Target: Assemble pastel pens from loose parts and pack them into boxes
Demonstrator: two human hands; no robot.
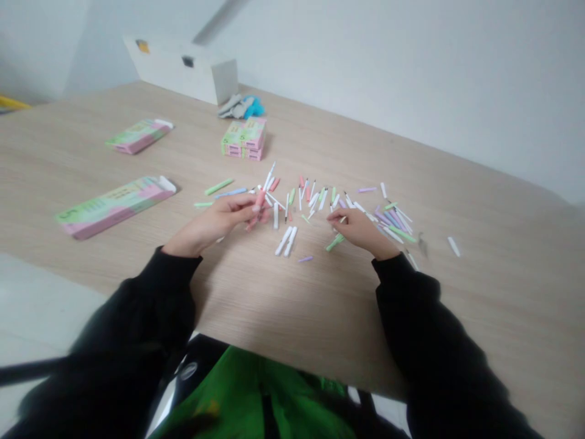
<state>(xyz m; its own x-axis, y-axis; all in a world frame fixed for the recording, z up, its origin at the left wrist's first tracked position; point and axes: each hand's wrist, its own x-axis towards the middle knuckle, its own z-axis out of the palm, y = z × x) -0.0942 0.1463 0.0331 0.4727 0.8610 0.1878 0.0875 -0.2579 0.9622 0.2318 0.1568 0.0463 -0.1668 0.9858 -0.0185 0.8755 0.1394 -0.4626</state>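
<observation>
My left hand (228, 213) is closed around a pink pen barrel (259, 200), tilted upward. A slim white refill (269, 177) shows at its upper end, though blur hides whether it is seated inside. To the right, my right hand (359, 228) is low over the scattered pen parts, its thumb and fingertips together; what they pinch, if anything, is too small to make out. Just below those fingers lies a green pen part (336, 242). Between the hands are two white barrels (286, 241) side by side and a small purple piece (305, 259).
Loose refills, caps and barrels (397, 222) spread across the wooden table (283, 299). Long green-and-pink cartons (116, 207) lie at left. Behind my left hand stand stacked small boxes (244, 139), grey and blue cloths (242, 107) and a white box (183, 70).
</observation>
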